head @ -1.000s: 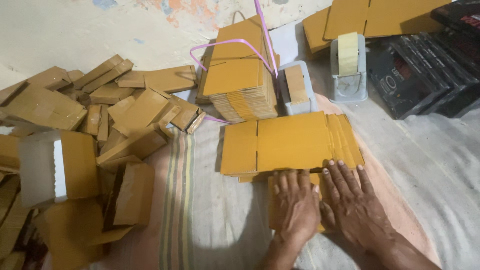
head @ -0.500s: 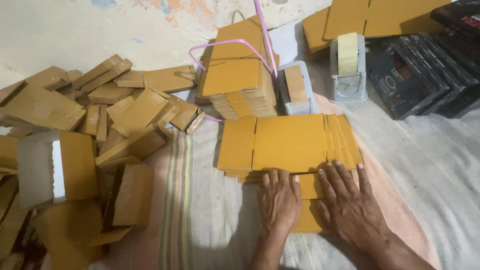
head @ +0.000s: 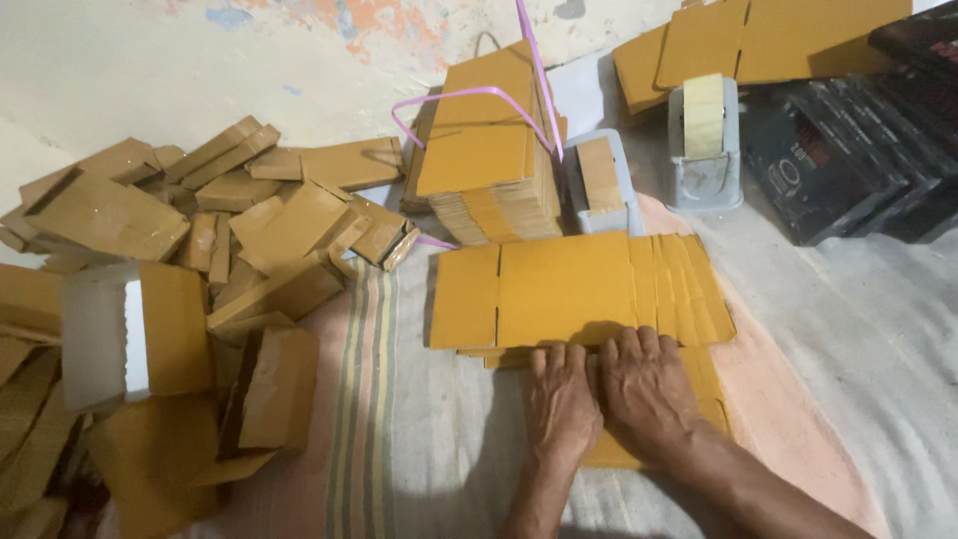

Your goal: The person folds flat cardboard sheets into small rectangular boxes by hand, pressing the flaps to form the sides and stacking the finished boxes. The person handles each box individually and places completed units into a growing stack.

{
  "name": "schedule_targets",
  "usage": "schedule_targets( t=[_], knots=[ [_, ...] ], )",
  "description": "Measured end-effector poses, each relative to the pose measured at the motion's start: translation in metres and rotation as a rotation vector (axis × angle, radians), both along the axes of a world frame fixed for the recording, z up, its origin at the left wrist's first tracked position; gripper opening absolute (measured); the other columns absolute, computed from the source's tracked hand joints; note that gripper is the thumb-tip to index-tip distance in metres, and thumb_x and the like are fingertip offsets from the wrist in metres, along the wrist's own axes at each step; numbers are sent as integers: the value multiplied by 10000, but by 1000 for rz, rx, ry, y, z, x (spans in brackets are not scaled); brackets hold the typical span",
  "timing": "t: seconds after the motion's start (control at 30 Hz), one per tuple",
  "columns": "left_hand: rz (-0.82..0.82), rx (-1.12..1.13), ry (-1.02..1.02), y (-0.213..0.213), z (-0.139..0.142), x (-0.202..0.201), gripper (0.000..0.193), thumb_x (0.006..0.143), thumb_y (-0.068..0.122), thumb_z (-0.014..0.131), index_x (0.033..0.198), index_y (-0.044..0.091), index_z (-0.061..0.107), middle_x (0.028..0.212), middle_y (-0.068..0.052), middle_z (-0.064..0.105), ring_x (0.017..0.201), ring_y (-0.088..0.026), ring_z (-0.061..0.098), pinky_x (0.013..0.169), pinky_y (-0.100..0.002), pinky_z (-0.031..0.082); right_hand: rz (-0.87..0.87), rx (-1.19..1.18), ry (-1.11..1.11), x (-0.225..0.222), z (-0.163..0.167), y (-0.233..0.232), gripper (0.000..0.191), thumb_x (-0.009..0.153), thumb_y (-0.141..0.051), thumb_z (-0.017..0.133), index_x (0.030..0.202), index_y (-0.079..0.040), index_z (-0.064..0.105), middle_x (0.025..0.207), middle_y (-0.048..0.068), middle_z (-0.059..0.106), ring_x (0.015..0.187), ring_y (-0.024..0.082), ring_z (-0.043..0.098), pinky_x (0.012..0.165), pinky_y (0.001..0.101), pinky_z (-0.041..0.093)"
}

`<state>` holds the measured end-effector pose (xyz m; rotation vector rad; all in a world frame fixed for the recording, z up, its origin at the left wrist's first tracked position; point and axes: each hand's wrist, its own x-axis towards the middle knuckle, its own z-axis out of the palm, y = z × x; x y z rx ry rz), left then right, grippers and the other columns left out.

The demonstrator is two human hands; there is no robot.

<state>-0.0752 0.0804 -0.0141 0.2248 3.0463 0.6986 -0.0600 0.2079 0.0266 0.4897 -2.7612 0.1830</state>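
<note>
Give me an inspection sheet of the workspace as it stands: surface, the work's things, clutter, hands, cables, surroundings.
Surface: striped cloth spread on the floor, grey cloth at right.
Work's things: fanned stack of flat brown cardboard blanks lying on the cloth; its near edge is under both hands.
Clutter: heap of folded cardboard boxes at left; bundle of blanks tied with pink strap; grey tape dispenser; dark boxes at right.
Hands: left hand and right hand side by side, palms down, pressing flat on the blanks, gripping nothing.
Cables: nothing seen.
Surroundings: worn painted wall behind the heap.
</note>
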Motion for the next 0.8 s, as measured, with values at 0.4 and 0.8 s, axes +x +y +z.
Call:
schedule_targets(
  t=[0.4, 0.8],
  knots=[
    [-191, -76, 231, 2, 3, 8, 263, 859, -24, 628, 1119, 1, 610, 1114, -201, 642, 1160, -351, 569, 1069, -517, 381, 110, -134, -31, -6, -12, 14, 265, 842, -175, 574, 1024, 5, 642, 899, 176, 648, 818, 315, 624, 761, 461, 507],
    [-203, -118, 164, 2, -13, -6, 124, 941, 80, 574, 1056, 41, 598, 1010, -154, 632, 1042, -284, 590, 1078, -514, 379, -47, 1, -185, -3, -7, 13, 274, 966, -273, 514, 994, -39, 653, 889, 143, 676, 820, 276, 649, 784, 422, 505]
  ],
)
